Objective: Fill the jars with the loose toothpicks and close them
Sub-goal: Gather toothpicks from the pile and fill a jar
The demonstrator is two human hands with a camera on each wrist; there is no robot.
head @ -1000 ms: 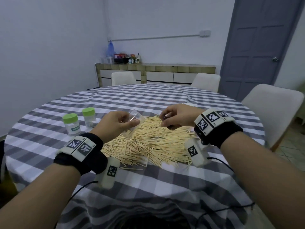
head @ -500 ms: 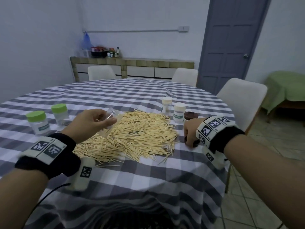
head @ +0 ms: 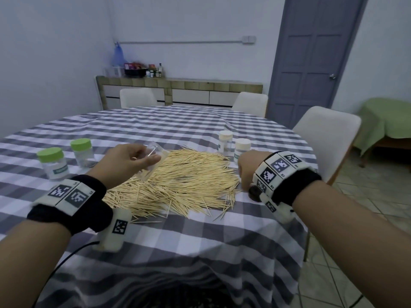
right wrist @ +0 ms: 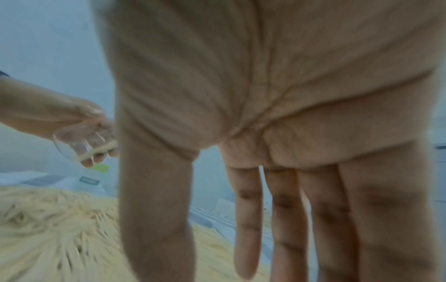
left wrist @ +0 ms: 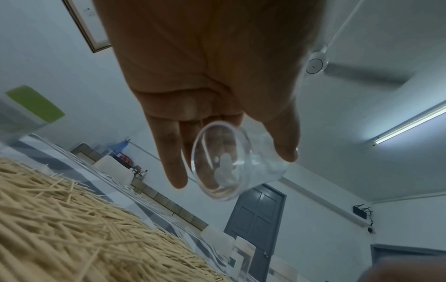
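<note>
Green-lidded jars stand at the far left of the checked tablecloth (head: 200,241): one jar (head: 53,165) nearer the edge, a second jar (head: 82,152) just behind and to its right, both upright and capped. To their right the left hand (head: 126,165) holds a clear, uncapped jar (head: 153,161) tilted above the near-left part of the toothpick pile (head: 178,185); the left wrist view shows the thumb and fingers pinching its wall, with the open mouth (left wrist: 218,162) facing the wrist. The pale wooden toothpicks lie loose in a wide heap at the table's middle, a few strays at its front edge. Past the pile's far right corner stand two white-lidded jars, one (head: 225,141) behind and the other (head: 242,151) just beside the right hand. The right hand (head: 250,170) is lowered at the pile's right edge; in the right wrist view its fingers (right wrist: 248,219) hang straight and slightly parted, holding nothing. A small dark round object (head: 254,193) sits under the right wrist, too hidden to identify.
</note>
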